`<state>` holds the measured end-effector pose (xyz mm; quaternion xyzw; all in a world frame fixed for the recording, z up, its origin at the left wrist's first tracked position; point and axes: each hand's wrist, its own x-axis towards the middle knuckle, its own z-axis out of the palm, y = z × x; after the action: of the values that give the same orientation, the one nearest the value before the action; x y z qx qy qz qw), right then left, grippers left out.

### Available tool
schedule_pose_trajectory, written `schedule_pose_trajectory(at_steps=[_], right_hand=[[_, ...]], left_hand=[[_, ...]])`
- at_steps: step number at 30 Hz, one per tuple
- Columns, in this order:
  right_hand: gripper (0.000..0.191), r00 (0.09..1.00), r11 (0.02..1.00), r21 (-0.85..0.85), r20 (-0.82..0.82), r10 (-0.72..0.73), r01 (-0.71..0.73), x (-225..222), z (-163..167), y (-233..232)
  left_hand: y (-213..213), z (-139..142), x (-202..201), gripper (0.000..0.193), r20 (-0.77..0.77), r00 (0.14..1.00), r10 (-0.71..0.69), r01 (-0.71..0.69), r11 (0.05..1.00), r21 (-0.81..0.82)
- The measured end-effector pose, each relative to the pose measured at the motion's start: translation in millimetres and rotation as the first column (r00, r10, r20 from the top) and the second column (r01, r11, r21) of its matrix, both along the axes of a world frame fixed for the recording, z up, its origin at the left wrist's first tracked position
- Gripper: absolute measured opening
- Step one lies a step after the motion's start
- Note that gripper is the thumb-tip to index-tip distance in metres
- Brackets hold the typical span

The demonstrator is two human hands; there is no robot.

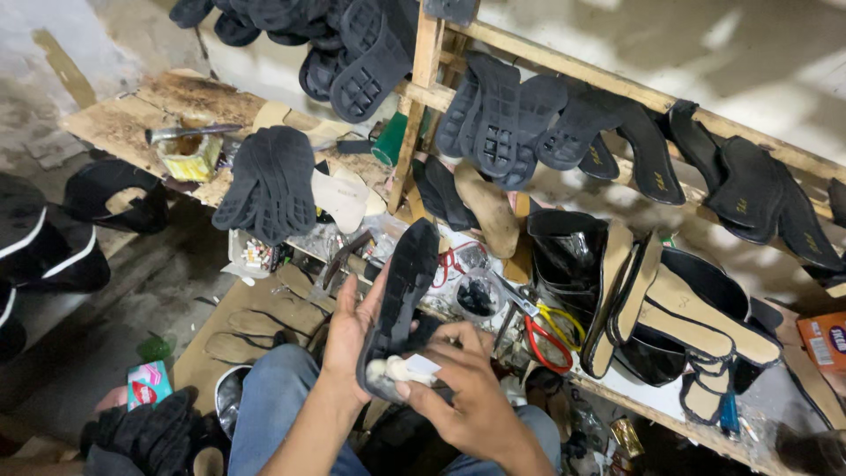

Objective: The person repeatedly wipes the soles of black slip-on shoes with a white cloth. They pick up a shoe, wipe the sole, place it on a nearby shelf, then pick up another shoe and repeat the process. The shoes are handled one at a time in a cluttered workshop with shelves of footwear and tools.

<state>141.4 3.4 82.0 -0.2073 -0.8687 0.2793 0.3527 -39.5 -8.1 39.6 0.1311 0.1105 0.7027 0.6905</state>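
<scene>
My left hand (348, 330) holds a black shoe sole (404, 295) upright from behind, its toe pointing up. Over the sole's heel end my right hand (467, 388) grips a small white piece (407, 368), a tube or rag, pressed against the sole. My knees in blue jeans (273, 401) are below. Just behind the sole, a low wooden bench (123, 123) carries tools and shoe parts.
A stack of black soles (269, 181) lies on the bench next to a glue tin with a brush (189, 150). Red-handled pliers (546, 339), finished black sandals (670, 317) and an orange box (824, 339) sit right. More soles lean on a wooden rack (529, 110).
</scene>
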Motion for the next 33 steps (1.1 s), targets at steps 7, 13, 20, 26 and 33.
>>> schedule_pose_trajectory(at_steps=[7,13,20,26,33], right_hand=[[0.028,0.999,0.994,0.102,-0.004,-0.034,0.035,-5,7,-2],[0.040,0.994,0.989,0.144,0.112,0.012,-0.028,1,14,-7],[0.047,0.970,0.937,0.332,0.244,0.024,-0.107,12,15,2],[0.027,0.993,0.991,0.075,0.039,0.112,-0.114,6,2,2],[0.032,0.920,0.825,0.445,0.005,-0.391,0.348,-9,5,15]], left_hand=[[-1,11,5,0.074,-0.017,1.000,0.012,-0.016,0.966,-0.258],[7,-13,-9,0.073,-0.032,0.997,0.075,-0.079,0.979,-0.189],[0,1,-13,0.074,0.043,0.992,0.118,-0.111,0.984,-0.143],[-10,14,-9,0.074,0.147,0.986,0.077,-0.059,0.991,-0.124],[-16,-2,-3,0.081,0.359,0.926,-0.121,0.122,0.992,0.020]])
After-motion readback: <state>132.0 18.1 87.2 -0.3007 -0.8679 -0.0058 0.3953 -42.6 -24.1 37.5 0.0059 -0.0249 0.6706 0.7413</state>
